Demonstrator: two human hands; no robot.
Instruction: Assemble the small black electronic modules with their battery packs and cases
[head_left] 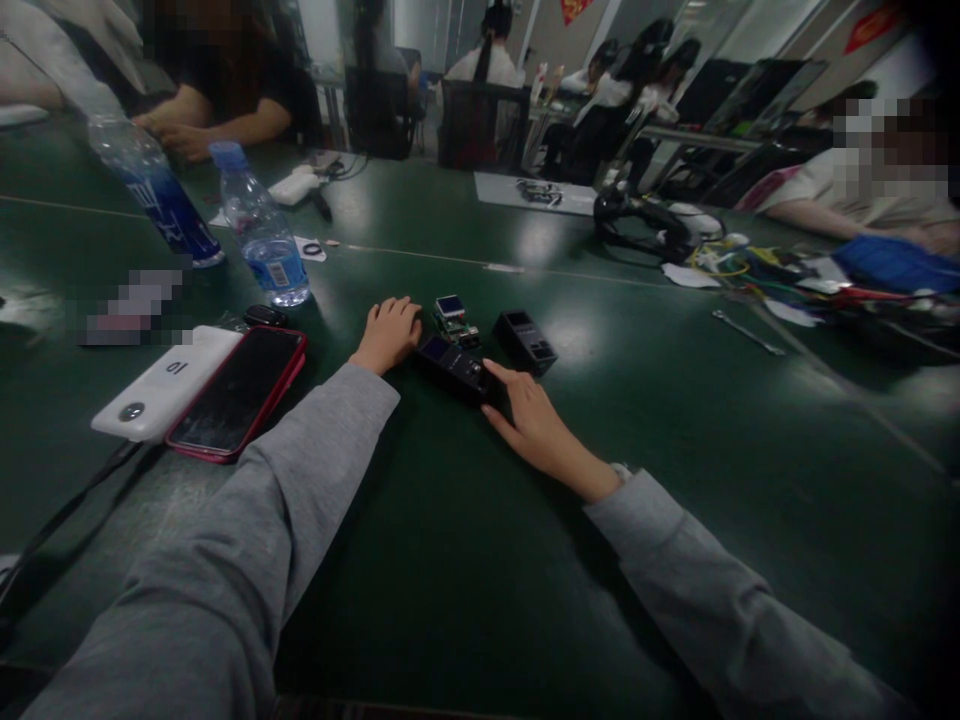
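A black box-shaped handheld device [452, 368] with a small dark screen and buttons lies on the green table. My right hand [536, 425] has its thumb and index finger at the right end of this device, gripping it there. Beside the device's left end, my left hand [386, 335] rests palm down with its fingers stretched over the table; whether it touches the device I cannot tell. Just behind the device sits a green circuit board [457, 325] with a small screen. A second black box-shaped device [525, 342] lies to the right of the board.
On the left are a red-cased phone [238, 390], a white power bank [169, 380] with a cable, and two plastic bottles [274, 265] [172, 210]. A wrench [746, 333] and tangled wires [750, 265] lie to the right. Other people sit around.
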